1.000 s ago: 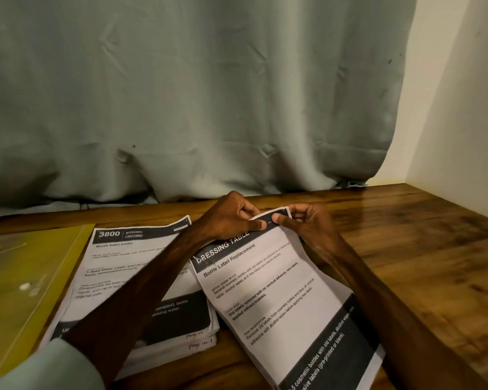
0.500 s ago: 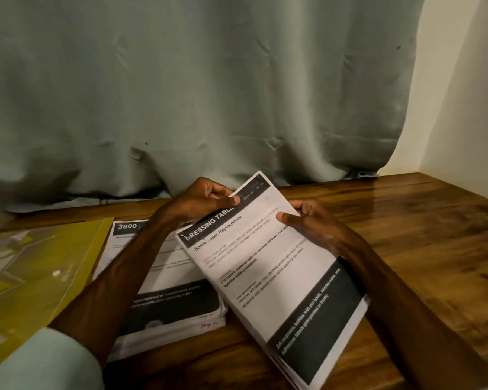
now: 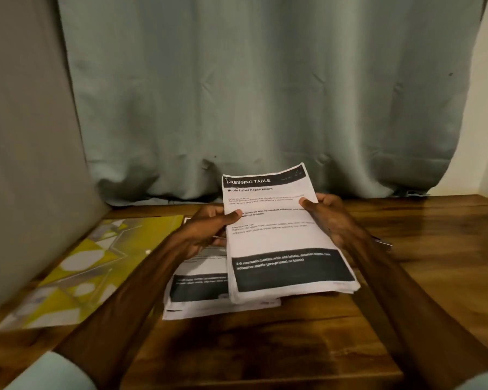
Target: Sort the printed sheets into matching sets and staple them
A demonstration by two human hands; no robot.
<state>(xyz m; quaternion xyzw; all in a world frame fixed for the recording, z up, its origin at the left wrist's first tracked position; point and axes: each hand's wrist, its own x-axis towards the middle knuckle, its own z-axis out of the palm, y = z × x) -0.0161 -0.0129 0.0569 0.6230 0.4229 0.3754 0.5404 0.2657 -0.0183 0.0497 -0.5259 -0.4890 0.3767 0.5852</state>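
A thick set of printed sheets headed "DRESSING TABLE" (image 3: 276, 237) stands tilted up, with its bottom edge resting on the wooden table (image 3: 434, 277). My left hand (image 3: 209, 229) grips its left edge, thumb on the front. My right hand (image 3: 326, 218) grips its right edge the same way. A second stack of printed sheets (image 3: 197, 288) lies flat on the table, partly under the held set and my left hand. No stapler shows plainly.
A yellow plastic folder (image 3: 90, 266) lies at the left of the table. A grey curtain (image 3: 251, 94) hangs behind. A grey panel (image 3: 26, 164) stands at the far left. A small metallic object (image 3: 382, 242) peeks out behind my right wrist.
The set was turned from a slant to face me squarely and stood up on its bottom edge. Both hands slid from its top corner to its side edges. The view swung left.
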